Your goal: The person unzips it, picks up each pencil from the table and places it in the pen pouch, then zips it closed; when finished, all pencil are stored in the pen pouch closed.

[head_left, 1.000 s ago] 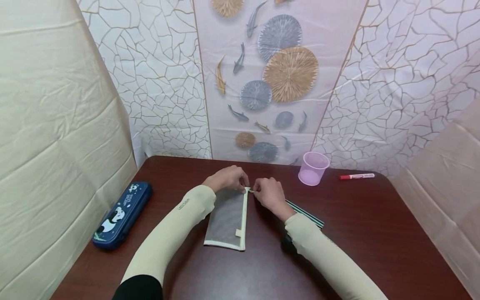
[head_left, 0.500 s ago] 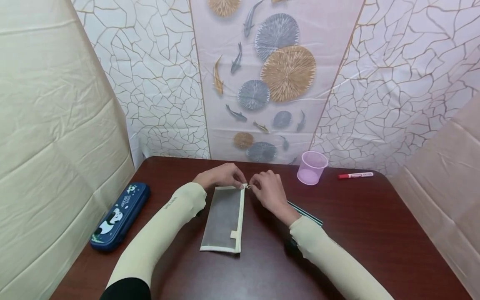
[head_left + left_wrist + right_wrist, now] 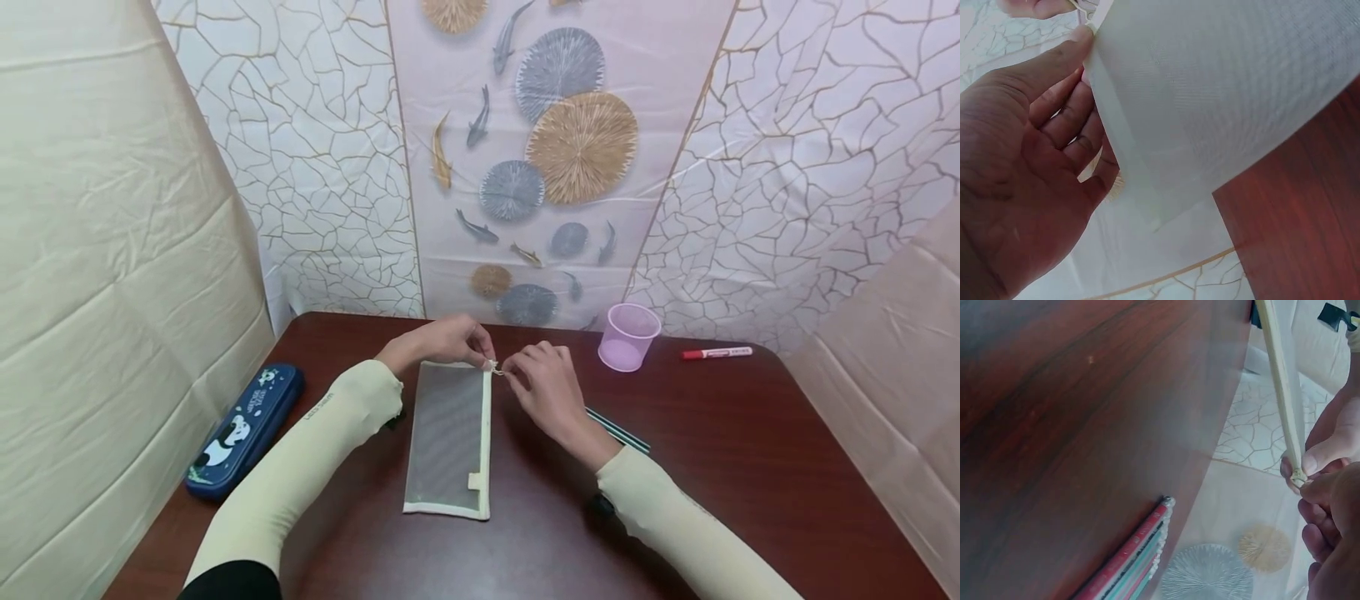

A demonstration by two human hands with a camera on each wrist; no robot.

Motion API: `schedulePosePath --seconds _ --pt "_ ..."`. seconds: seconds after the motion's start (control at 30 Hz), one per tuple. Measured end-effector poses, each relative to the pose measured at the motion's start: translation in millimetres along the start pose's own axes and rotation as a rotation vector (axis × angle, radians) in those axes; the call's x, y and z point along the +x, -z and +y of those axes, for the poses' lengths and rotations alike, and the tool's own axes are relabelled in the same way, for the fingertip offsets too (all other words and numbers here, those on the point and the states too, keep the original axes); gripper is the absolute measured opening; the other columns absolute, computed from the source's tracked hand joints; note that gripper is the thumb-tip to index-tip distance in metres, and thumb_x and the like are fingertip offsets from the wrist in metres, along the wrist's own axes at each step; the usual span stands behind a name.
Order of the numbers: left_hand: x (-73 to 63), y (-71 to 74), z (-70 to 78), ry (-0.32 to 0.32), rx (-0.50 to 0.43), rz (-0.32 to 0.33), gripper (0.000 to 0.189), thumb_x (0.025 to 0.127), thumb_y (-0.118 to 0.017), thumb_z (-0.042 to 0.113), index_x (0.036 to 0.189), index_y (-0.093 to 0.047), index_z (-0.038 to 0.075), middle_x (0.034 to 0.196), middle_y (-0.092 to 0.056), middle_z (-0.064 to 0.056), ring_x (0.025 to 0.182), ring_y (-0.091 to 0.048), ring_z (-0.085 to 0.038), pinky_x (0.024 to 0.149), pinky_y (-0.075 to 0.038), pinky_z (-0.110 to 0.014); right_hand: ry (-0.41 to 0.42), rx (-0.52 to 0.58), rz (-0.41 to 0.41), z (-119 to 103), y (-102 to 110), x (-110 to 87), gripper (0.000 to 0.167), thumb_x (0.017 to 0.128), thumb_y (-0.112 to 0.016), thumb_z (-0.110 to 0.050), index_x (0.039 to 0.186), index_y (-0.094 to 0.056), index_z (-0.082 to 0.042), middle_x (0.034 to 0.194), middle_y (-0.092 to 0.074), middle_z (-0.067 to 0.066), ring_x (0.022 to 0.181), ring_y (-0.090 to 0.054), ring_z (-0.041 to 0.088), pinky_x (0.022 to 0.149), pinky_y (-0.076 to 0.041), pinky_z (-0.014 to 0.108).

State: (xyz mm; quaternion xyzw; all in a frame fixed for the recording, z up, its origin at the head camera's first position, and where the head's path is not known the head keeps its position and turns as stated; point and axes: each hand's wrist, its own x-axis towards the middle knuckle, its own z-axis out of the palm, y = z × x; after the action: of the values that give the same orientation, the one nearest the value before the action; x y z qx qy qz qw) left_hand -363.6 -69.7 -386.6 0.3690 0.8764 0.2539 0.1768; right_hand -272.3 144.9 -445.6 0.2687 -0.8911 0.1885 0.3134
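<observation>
A grey see-through mesh zipper pouch [image 3: 447, 437] with cream edging is raised at its far end, its long zipper edge on the right. My left hand [image 3: 448, 340] pinches the far right corner between thumb and fingers; in the left wrist view the thumb [image 3: 1063, 59] lies along the mesh at that corner. Just to the right, my right hand [image 3: 546, 385] pinches the small zipper pull [image 3: 498, 372] at the same corner. Seen from the right wrist, both hands' fingertips meet closely at the end of the cream zipper strip [image 3: 1282, 387].
Several striped pencils [image 3: 618, 431] lie beside my right forearm, partly hidden by it. A pink translucent cup [image 3: 628, 340] and a red-and-white marker [image 3: 716, 353] are at the back right. A blue panda pencil case [image 3: 243, 431] lies at the left edge of the brown table [image 3: 750, 475].
Both hands have shifted slightly away from me with the pouch corner. The left hand has moved off the mesh face, so more of the pouch shows. The right forearm has swung a little right.
</observation>
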Motion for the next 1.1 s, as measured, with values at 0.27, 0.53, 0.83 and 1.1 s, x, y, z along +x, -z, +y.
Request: schedulePosePath --seconds 0.27,0.53,0.83,1.1 --pt "6.6 2.7 4.0 -0.034 0.049 -0.005 0.004 0.097 -0.077 0.016 0.099 -0.08 0.014 0.093 -0.08 0.002 0.086 -0.072 -0.008 0.08 -0.058 -0.023 0.087 -0.022 0.021 -5 9 -7.2 0.006 0.089 -0.081 -0.01 0.092 -0.079 -0.015 0.088 -0.075 -0.003 0.089 -0.063 0.023 0.082 -0.043 0.043" --pt "11.0 13.2 9.2 -0.017 0.062 0.018 0.004 0.097 -0.076 0.012 0.097 -0.08 0.01 0.093 -0.08 -0.003 0.084 -0.071 -0.01 0.077 -0.056 -0.023 0.132 -0.057 -0.043 -15 16 -22.8 0.01 0.087 -0.083 -0.009 0.094 -0.079 -0.017 0.088 -0.073 -0.005 0.09 -0.062 0.019 0.087 -0.045 0.042" --pt "17.2 22.3 11.8 0.02 0.127 0.043 0.005 0.098 -0.076 0.016 0.096 -0.078 0.012 0.094 -0.079 -0.002 0.086 -0.072 -0.013 0.078 -0.058 -0.026 0.198 -0.091 -0.11 -31 25 -46.1 0.013 0.086 -0.085 -0.01 0.092 -0.079 -0.02 0.089 -0.073 -0.007 0.089 -0.062 0.017 0.087 -0.045 0.041" --pt "23.4 40.3 10.3 0.008 0.192 0.066 0.006 0.098 -0.075 0.013 0.096 -0.079 0.009 0.095 -0.08 -0.005 0.087 -0.073 -0.015 0.081 -0.059 -0.028 0.301 -0.082 -0.107 -44 29 -68.0 0.013 0.083 -0.085 -0.012 0.089 -0.077 -0.02 0.085 -0.068 -0.009 0.085 -0.058 0.016 0.081 -0.041 0.036"
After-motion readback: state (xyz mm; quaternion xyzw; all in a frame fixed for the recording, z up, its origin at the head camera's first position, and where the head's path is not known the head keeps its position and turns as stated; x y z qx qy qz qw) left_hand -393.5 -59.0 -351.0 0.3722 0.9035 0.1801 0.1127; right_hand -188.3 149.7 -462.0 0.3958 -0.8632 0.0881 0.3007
